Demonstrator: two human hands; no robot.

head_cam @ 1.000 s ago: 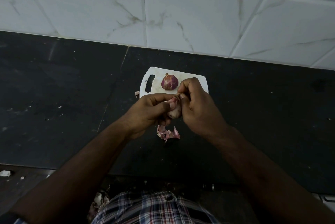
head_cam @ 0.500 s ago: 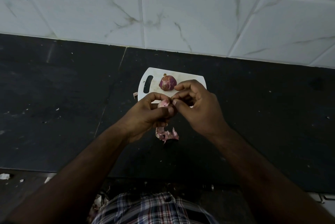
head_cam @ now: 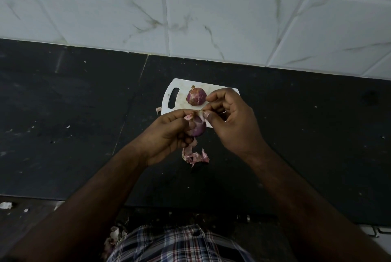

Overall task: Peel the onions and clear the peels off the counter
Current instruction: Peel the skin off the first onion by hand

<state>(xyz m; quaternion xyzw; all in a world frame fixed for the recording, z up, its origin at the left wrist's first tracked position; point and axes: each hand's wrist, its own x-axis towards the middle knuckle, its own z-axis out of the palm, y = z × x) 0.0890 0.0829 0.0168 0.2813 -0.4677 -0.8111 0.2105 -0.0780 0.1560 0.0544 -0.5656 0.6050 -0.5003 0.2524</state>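
A person in a plaid shirt (head_cam: 179,244) peels a small red onion (head_cam: 197,127) at a black stone counter (head_cam: 63,134) backed by white marble-patterned wall tiles (head_cam: 211,18). The left hand (head_cam: 167,134) cups the onion from its own side and from below, fingers curled round the bulb, with the thumb lying across the top near a torn pink flap of skin. The right hand (head_cam: 230,122), directly opposite and almost touching the left, has its fingers bent inward; its thumb and forefinger pinch a thin strip of peel (head_cam: 201,111) at the onion's top, the strip running between the two hands. The onion is held above the counter, over the near edge of a white plastic cutting board (head_cam: 179,102).

Just beyond the fingertips of both hands, a second red onion (head_cam: 196,96) sits on that board, still in its skin, beside the board's handle slot. Directly below the left hand's knuckles, towards the person, a small heap of pink onion peels (head_cam: 194,154) lies on the counter. One stray scrap of peel (head_cam: 158,110) rests on the counter just off the board's left edge, beyond the left hand. More peel fragments (head_cam: 115,235) show near the person's waist, below the counter's front edge, well behind the left wrist.
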